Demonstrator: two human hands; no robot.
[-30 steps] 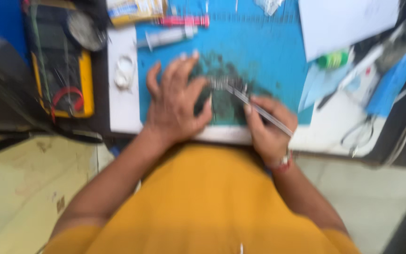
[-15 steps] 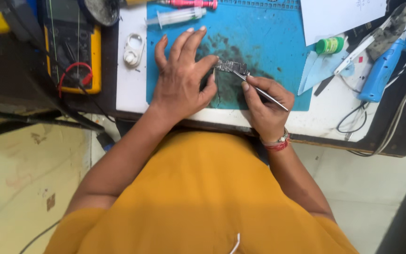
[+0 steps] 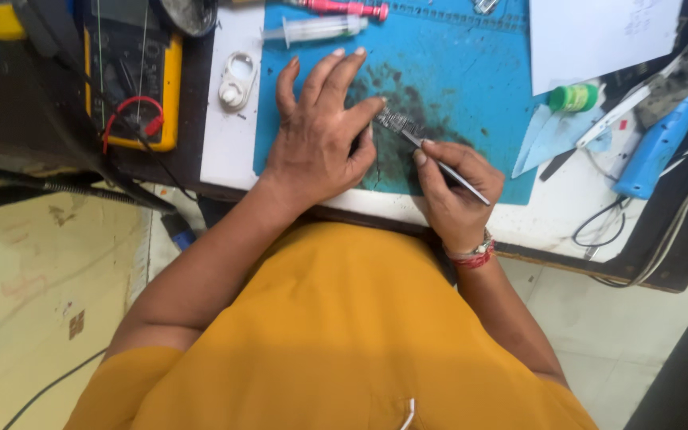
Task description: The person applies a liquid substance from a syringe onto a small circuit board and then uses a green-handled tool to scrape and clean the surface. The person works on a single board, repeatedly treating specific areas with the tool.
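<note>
The left hand (image 3: 320,135) is lying flat and spread open on the blue mat (image 3: 471,56), fingers pointing toward the far edge of the surface (image 3: 224,151), its forefinger tip touching a small grey metal part (image 3: 396,121) and pinning it down. It is gripping nothing. The right hand (image 3: 455,187) is closed in a pinch around thin metal tweezers (image 3: 439,163), whose tip is meeting the same small part from the near side. The part is sitting on the dark, smudged patch in the middle of the mat, between the two hands.

Around them, a clear syringe (image 3: 316,29) and a pink tool (image 3: 344,8) are lying along the mat's far edge, just beyond the left fingertips. A white plastic ring piece (image 3: 236,80) is resting on the white strip left of the mat, and a yellow meter (image 3: 133,72) with red and black leads is sitting further left, toward the surface's left edge. A white sheet of paper (image 3: 599,32) is covering the mat's far right corner. A small bottle with a green cap (image 3: 573,97) is lying at the mat's right edge, with a blue-handled tool (image 3: 654,147) and tangled cables (image 3: 678,231) toward the right edge of the surface. The spread left hand is hiding much of the mat beneath it, and the right knuckles are covering the tweezers' middle.
</note>
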